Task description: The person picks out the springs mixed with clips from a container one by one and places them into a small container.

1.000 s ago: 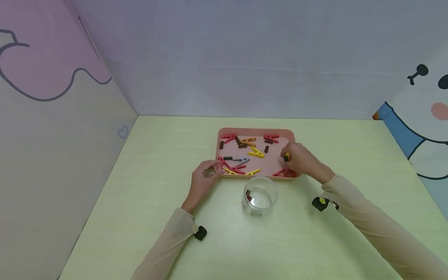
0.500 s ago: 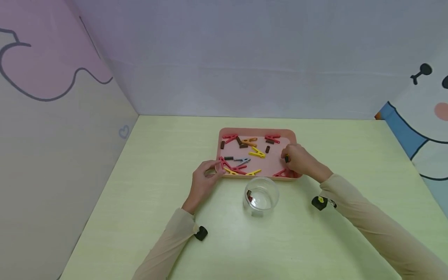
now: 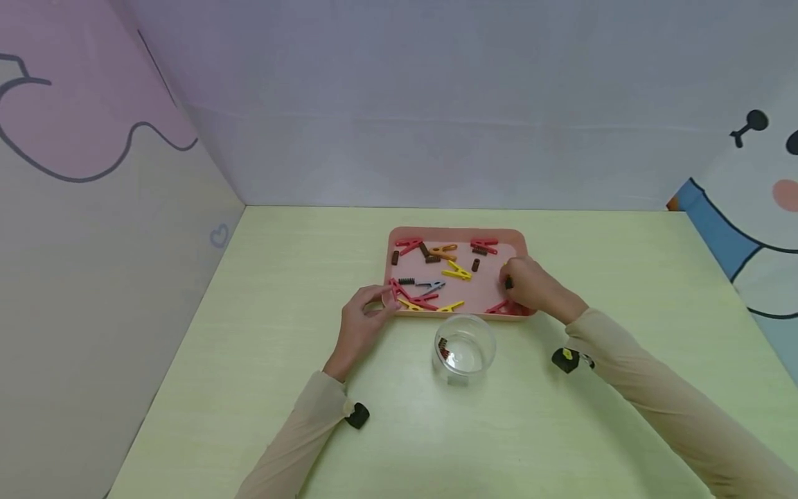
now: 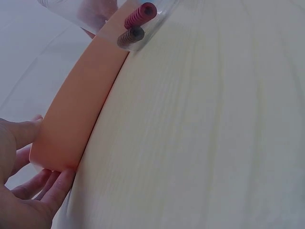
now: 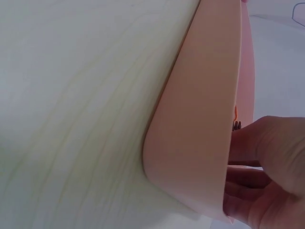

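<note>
My left hand [image 3: 364, 322] grips the near left corner of the pink tray [image 3: 458, 234]; in the left wrist view its fingers and thumb bracket the tray wall [image 4: 71, 105]. At the tray's right side, my right hand [image 3: 539, 284] reaches in with curled fingers, pinching a dark coil spring [image 3: 508, 283] that the hand mostly hides. The right wrist view shows some coils [image 5: 237, 125] beside the thumb. In the tray lie red clips [image 3: 408, 244], yellow clips [image 3: 458, 272], an orange clip [image 3: 444, 251], a grey clip [image 3: 430, 285] and several dark springs [image 3: 406, 281].
A clear round cup [image 3: 464, 346] stands just in front of the tray. It holds a dark spring [image 4: 129, 37] and a red spring [image 4: 140, 15]. Pale walls rise behind the table [image 3: 280, 277] and on its left.
My right hand turns slightly in place, and the yellow patch seen by the dark spring is now mostly covered. The left hand keeps its hold on the tray.
</note>
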`<state>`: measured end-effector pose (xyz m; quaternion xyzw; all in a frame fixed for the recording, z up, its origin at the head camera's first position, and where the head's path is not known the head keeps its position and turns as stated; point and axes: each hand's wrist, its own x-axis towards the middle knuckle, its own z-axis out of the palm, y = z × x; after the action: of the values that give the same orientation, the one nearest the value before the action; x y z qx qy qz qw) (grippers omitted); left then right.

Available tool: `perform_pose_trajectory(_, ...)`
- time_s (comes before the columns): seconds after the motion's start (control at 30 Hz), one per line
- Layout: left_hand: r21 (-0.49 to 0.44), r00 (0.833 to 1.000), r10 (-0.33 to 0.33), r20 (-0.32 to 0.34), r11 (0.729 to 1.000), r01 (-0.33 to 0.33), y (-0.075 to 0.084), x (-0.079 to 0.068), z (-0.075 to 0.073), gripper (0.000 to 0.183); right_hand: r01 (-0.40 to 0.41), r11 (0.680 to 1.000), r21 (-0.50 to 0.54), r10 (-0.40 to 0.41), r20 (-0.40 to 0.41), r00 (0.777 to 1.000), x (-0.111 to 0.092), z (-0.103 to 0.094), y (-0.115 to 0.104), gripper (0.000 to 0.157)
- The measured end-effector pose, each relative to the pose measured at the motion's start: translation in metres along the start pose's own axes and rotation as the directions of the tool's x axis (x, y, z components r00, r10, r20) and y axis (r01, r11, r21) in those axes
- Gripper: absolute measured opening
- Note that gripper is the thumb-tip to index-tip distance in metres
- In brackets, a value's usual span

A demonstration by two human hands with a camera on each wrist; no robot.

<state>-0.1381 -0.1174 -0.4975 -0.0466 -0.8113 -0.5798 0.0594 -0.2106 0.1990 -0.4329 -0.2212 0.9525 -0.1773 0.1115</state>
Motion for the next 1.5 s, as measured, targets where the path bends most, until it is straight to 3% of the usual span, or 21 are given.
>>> perform_pose_trajectory(0.57, -0.011, 1.000, 0.014, 0.000, 1.000, -0.014, -0.002, -0.001, 0.000, 0.039, 0.004, 0.999, 0.049, -0.001, -0.050, 0.999, -0.012, -0.011, -0.012, 0.013)
perform_pose_trajectory(1.23, 0.012, 1.000, -0.015, 0.001, 1.000, 0.014, 0.003, -0.001, -0.001, 0.039, 0.086, 0.995, 0.042, -0.080, -0.124, 0.989, -0.031, -0.018, -0.024, 0.011)
perform_pose_trajectory(1.5, 0.017, 1.000, -0.015, 0.005, 1.000, 0.015, 0.003, -0.001, -0.001, 0.039, 0.166, 0.986, 0.026, -0.159, -0.169, 0.973, -0.039, -0.020, -0.030, 0.007)
